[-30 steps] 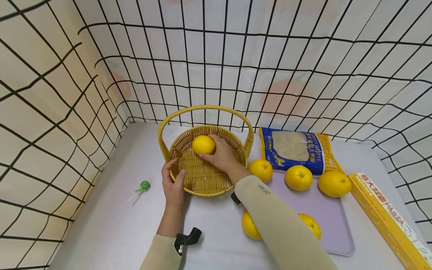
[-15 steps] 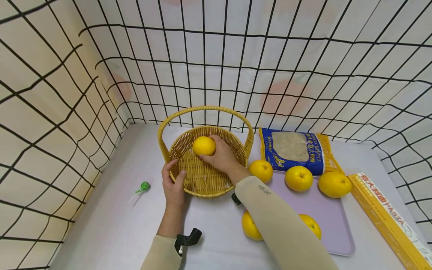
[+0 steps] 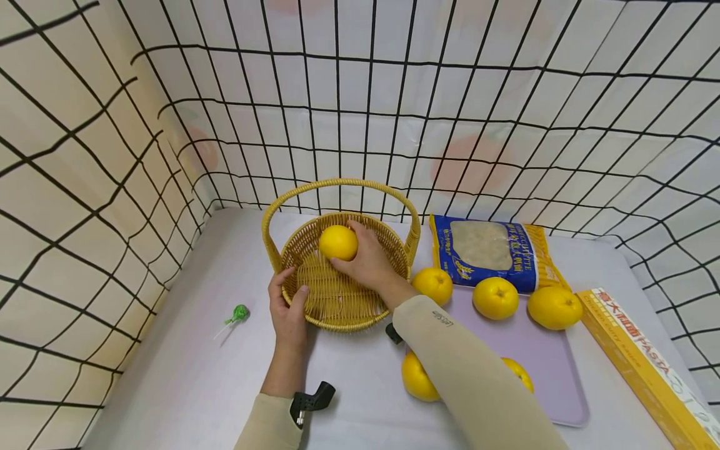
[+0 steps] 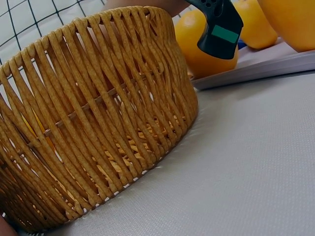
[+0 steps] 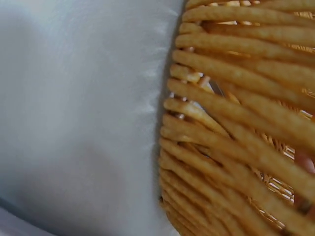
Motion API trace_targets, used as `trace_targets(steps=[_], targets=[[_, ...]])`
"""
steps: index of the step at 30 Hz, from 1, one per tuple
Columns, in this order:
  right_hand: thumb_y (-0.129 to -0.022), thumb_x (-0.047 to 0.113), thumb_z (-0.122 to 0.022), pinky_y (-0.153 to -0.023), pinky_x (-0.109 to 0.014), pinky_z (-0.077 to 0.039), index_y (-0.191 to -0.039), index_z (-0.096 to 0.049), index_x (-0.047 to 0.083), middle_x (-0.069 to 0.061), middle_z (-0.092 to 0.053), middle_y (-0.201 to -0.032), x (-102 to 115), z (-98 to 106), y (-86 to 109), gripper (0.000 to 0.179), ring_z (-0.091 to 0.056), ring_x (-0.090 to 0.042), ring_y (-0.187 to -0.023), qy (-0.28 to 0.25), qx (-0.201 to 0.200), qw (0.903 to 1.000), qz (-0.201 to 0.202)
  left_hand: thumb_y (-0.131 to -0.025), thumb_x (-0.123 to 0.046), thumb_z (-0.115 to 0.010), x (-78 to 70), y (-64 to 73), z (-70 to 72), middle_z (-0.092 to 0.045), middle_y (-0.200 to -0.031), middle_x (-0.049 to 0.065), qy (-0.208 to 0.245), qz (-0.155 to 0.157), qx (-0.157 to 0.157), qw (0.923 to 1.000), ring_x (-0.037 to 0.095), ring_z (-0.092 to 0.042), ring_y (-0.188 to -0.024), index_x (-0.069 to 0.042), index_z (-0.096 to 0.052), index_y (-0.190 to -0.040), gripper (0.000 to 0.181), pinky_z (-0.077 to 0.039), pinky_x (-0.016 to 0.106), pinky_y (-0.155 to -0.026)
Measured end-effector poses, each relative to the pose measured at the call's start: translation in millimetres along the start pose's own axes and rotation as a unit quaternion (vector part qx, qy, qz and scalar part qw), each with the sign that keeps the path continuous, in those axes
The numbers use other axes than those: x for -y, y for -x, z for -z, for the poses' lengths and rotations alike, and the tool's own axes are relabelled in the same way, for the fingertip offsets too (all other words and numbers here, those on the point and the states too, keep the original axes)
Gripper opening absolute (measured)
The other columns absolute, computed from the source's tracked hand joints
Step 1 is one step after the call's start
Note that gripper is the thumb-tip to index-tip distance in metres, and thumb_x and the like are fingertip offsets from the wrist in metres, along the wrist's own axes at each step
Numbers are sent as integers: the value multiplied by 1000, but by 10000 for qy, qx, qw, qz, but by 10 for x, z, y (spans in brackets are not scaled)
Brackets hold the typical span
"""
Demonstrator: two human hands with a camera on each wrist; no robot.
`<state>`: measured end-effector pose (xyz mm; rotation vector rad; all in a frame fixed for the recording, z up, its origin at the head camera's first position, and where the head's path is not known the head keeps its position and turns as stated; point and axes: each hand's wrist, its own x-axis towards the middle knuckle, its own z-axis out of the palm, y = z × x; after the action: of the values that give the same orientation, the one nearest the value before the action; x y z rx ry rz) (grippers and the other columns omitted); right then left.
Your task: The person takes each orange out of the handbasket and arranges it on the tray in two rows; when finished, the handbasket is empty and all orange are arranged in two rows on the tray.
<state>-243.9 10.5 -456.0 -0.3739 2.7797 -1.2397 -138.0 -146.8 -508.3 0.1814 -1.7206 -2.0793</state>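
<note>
A round wicker basket point(image 3: 329, 297) with a tall arched handle stands on the white-covered table. My left hand point(image 3: 289, 317) grips its front left rim, with the thumb on the inner side. Inside the basket, toward the back, my right hand point(image 3: 368, 259) holds a yellow orange point(image 3: 339, 243) between thumb and fingers. Whether that orange touches the basket floor, I cannot tell. The woven basket wall point(image 4: 98, 118) fills much of the left wrist view, and the same wall point(image 5: 236, 98) covers the right half of the right wrist view, hiding most of the hand.
Right of the basket lies a lilac tray point(image 3: 542, 356) with several oranges point(image 3: 497, 298) on and around it, some partly behind my right sleeve. Behind it is a blue pasta bag point(image 3: 486, 250); a long pasta box point(image 3: 647, 369) lies farther right. A green lollipop point(image 3: 240, 312) lies left. Black wire grid point(image 3: 337, 119) encloses the table.
</note>
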Motion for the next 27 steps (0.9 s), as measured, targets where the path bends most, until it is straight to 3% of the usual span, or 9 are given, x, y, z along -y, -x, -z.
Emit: trace_targets(steps=[10, 19, 27], targets=[[-80, 40, -81, -90, -49, -55, -154, -37, 21, -13, -44, -137, 122, 58, 67, 88, -62, -28, -104, 105, -81, 9998, -167, -94, -3, -54, 11, 4, 7, -34, -160, 8, -10, 22, -12, 10000, 27, -29, -151, 4, -45, -138, 46, -22, 57, -124], [-79, 31, -80, -84, -40, -56, -153, -35, 16, -6, -54, -139, 373, 194, 149, 88, -62, -22, -101, 14, 331, 9993, 181, -94, -4, -54, 1, 7, -16, -33, -160, 7, 30, 97, -11, 9999, 25, -28, -151, 3, -45, -139, 46, -22, 57, -124], [-75, 34, -80, -78, -39, -55, -159, -25, 25, -14, -44, -140, 563, 250, 267, 101, -62, -24, -97, 197, 679, 9974, 148, -95, -3, -54, -3, 4, -14, -38, -157, 5, -50, 209, -99, 9997, 21, -29, -151, -2, -47, -139, 45, -22, 50, -125]])
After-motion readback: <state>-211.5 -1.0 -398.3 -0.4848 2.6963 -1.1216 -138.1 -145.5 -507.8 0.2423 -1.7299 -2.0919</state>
